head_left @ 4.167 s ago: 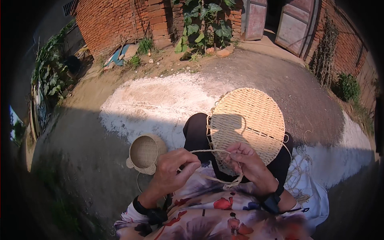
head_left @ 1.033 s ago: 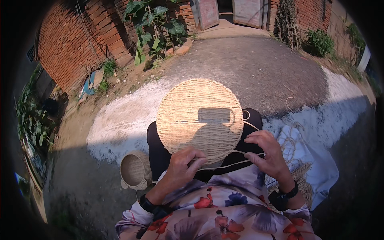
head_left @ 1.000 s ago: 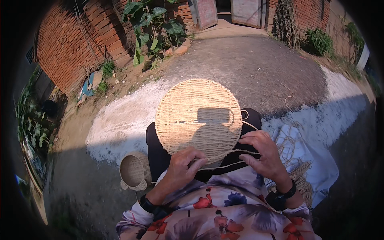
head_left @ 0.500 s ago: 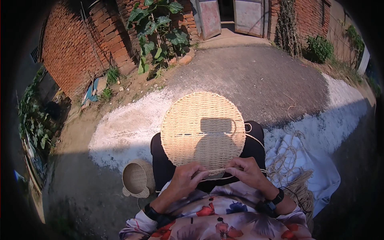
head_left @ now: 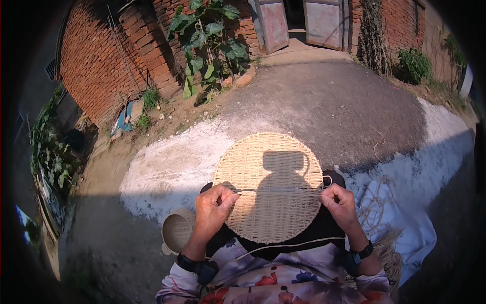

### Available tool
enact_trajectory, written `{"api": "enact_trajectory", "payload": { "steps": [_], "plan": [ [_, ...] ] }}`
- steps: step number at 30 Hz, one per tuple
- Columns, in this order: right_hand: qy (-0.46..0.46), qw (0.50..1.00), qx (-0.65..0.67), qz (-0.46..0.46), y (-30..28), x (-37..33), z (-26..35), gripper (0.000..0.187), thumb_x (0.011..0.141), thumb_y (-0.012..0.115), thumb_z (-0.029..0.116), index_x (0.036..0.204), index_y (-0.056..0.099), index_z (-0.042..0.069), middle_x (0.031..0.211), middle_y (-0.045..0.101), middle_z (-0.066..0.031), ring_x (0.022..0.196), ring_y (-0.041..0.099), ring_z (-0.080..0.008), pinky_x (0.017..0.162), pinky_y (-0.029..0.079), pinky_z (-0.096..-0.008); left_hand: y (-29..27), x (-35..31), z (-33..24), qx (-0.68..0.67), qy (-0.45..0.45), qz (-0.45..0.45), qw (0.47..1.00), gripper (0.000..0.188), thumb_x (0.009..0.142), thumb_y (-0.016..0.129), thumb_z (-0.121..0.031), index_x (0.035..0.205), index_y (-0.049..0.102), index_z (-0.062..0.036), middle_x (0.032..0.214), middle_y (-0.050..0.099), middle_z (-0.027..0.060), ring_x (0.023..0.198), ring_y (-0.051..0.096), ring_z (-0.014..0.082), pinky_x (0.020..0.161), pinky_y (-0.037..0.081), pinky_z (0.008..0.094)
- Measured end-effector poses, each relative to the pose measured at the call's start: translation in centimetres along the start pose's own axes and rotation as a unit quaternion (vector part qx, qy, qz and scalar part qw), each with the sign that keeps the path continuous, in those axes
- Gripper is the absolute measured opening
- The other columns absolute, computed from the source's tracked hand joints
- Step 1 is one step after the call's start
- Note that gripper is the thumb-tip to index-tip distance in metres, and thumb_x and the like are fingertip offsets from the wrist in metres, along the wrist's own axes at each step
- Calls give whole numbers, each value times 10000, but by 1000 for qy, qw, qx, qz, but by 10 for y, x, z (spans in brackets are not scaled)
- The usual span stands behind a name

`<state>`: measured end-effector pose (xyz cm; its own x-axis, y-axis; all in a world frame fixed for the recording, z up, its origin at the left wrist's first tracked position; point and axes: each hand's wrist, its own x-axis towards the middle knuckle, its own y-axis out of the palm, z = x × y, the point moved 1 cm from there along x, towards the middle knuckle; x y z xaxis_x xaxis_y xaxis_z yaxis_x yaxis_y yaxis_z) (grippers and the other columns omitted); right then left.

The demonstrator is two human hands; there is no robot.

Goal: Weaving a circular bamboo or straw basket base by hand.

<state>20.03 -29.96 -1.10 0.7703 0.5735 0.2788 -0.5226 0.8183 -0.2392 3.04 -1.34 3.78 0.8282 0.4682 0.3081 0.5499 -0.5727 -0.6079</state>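
Observation:
A round, flat woven straw piece (head_left: 271,218) lies across my dark-trousered lap, lit by the sun and partly under my shadow. My left hand (head_left: 215,209) is closed in a pinch at its left side. My right hand (head_left: 340,203) pinches at its right edge. Between them a thin straw cord (head_left: 278,190) seems to run straight across the woven face, near a slit in the weave. A small loop of cord sticks out beside my right hand. Another length of cord sags across my lap below the disc.
A small woven basket (head_left: 178,232) stands on the ground at my left. To my right, tangled cord lies on a white cloth (head_left: 417,235), with a straw-cord bundle (head_left: 389,253) nearer. Ahead are pale patches on the ground, a leafy plant (head_left: 210,38), brick walls and an open double door (head_left: 324,23).
My hands have spread apart and moved up from the disc's near edge to its two sides, drawing the cord out between them. The whole view has shifted slightly.

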Motion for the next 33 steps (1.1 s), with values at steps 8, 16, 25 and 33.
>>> {"api": "enact_trajectory", "payload": {
  "steps": [8,16,25,33],
  "plan": [
    [-3,998,-20,-64,-8,15,-14,141,863,690,29,775,580,17,662,523,37,616,450,-35,552,398,-231,17,14,-11,143,41,-10,989,141,813,704,-155,745,642,-49,651,626,87,589,618,221,575,478,350],
    [32,998,1,-61,-13,13,-28,181,870,687,27,753,548,25,639,489,46,607,423,-30,538,380,-230,21,17,-15,157,19,5,987,130,777,716,-118,722,614,-60,659,623,85,594,620,272,578,479,381],
    [-37,965,-259,-2,-39,1,1,173,743,758,59,828,613,17,786,620,-78,731,585,-212,664,461,-345,34,-7,-28,120,112,68,984,123,756,764,-102,769,655,-47,662,617,63,600,605,218,604,479,343],
    [-195,966,-123,115,29,-5,34,290,740,778,119,989,649,48,969,647,-96,883,632,-282,753,510,-385,65,-11,-55,36,185,167,968,153,743,793,-106,781,649,-75,628,591,37,544,565,193,540,422,340]
  ]
}}
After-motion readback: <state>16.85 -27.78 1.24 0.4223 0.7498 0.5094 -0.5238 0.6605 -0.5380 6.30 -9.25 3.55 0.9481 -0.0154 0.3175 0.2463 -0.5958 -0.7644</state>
